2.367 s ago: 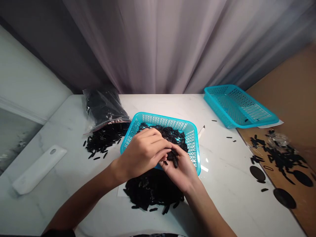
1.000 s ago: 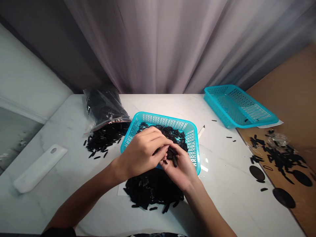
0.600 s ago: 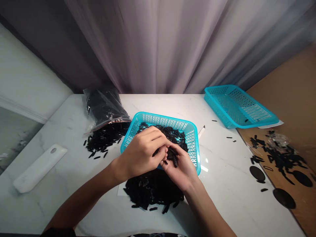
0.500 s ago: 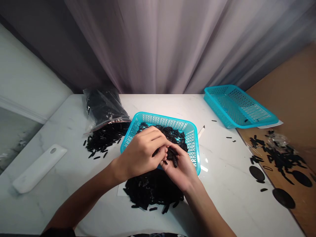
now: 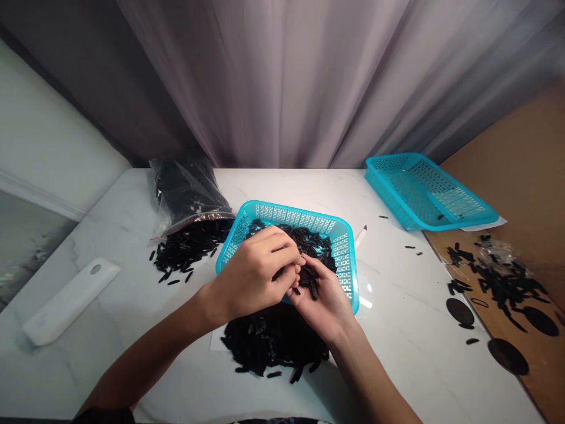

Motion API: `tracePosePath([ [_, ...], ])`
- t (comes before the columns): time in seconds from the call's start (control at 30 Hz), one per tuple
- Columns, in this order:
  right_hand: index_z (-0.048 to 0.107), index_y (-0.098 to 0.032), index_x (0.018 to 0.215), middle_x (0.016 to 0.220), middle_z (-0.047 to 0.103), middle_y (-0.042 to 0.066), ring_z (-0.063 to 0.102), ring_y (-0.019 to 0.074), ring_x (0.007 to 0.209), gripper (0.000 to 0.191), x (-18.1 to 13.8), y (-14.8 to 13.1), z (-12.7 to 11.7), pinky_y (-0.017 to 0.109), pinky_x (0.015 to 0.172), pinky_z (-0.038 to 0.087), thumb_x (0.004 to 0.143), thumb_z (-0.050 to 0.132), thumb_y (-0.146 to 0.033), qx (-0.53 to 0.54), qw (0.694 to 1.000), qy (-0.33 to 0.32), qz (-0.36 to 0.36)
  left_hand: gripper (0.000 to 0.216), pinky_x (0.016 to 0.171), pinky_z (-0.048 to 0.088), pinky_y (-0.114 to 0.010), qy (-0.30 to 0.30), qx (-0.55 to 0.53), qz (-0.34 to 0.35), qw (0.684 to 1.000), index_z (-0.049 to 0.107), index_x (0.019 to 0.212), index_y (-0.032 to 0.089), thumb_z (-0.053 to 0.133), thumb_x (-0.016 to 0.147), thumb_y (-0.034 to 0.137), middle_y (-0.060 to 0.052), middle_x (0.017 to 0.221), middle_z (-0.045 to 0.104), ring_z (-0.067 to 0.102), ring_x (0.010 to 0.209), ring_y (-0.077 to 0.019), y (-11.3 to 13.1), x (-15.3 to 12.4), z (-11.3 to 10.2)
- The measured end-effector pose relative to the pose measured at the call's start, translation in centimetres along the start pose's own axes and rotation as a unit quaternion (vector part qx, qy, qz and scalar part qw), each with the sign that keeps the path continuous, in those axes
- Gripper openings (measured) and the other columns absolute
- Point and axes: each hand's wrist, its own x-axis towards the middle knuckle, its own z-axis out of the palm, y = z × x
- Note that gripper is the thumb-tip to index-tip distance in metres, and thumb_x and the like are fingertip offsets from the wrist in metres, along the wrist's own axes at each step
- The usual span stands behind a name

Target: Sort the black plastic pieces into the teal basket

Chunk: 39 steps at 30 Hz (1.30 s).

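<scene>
My left hand (image 5: 265,265) is closed, its thumb and fingertips pinched together against the fingers of my right hand (image 5: 321,297). What the left fingertips grip is hidden. The right hand is turned palm up and cupped, with several small black elongated pieces (image 5: 313,288) lying in it. Both hands are over the front part of a turquoise perforated basket (image 5: 345,221), which has a layer of the same kind of black pieces in it. Close below the hands, a large heap of black pieces (image 5: 276,344) lies in front of the basket, partly on something white.
A clear bag (image 5: 185,185) of black pieces lies back left, spilling a pile (image 5: 189,253). A white slab with a hole (image 5: 73,300) is at left. At right are a second turquoise basket (image 5: 419,221), loose black pieces (image 5: 507,288) and black discs (image 5: 507,355). A pen-like tool (image 5: 360,237) lies beside the basket.
Hardly anything differs. The left fingertips have shifted very slightly against the right hand, and the whole view has moved a touch.
</scene>
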Motion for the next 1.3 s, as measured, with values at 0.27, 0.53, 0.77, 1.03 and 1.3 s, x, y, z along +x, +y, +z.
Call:
tracePosePath([
  [0.27,0.066,-0.013,0.070,0.062,0.065,0.002,0.062,0.0104,0.058,0.016,0.00,0.01,0.03,0.020,0.059,0.056,0.086,0.061,-0.014,0.004,1.000,0.004,0.002,0.013,0.079,0.050,-0.034,-0.018,0.024,-0.013,0.999,0.067,0.088,0.015,0.058,0.089,0.007,-0.002,0.084,0.069,0.058,0.086,-0.0168,0.10,-0.06,-0.07],
  [0.53,0.065,-0.014,0.071,0.062,0.065,0.001,0.061,0.0103,0.056,0.014,0.10,0.04,-0.16,0.020,0.059,0.056,0.085,0.062,-0.013,0.007,1.000,0.011,-0.001,0.009,0.082,0.051,-0.033,-0.017,0.039,-0.003,0.999,0.069,0.092,0.015,0.061,0.092,0.012,-0.002,0.086,0.070,0.059,0.087,-0.0164,-0.09,-0.02,-0.10],
  [0.77,0.065,-0.012,0.072,0.062,0.063,0.004,0.059,0.0110,0.057,0.020,0.04,0.04,0.03,0.022,0.059,0.055,0.089,0.055,-0.015,0.002,1.000,0.007,0.002,0.008,0.083,0.050,-0.032,-0.015,0.054,0.004,0.998,0.068,0.091,0.015,0.062,0.091,0.010,-0.001,0.086,0.070,0.059,0.089,-0.0163,-0.37,-0.19,-0.06],
  [1.03,0.064,-0.013,0.071,0.061,0.063,0.003,0.058,0.0107,0.056,0.022,0.00,0.08,0.01,0.021,0.058,0.055,0.090,0.053,-0.015,0.010,1.000,0.008,0.002,0.008,0.082,0.050,-0.033,-0.014,0.052,-0.003,0.999,0.069,0.093,0.015,0.062,0.092,0.012,-0.002,0.086,0.070,0.060,0.087,-0.0165,-0.41,-0.06,-0.01],
  [1.3,0.065,-0.012,0.072,0.063,0.067,0.002,0.060,0.0100,0.055,0.020,0.13,0.01,-0.17,0.022,0.057,0.055,0.090,0.055,-0.014,0.031,0.999,0.018,-0.001,0.012,0.082,0.051,-0.034,-0.015,0.042,0.000,0.999,0.072,0.088,0.014,0.062,0.094,0.017,-0.002,0.081,0.071,0.062,0.084,-0.0167,-0.26,-0.04,-0.12],
])
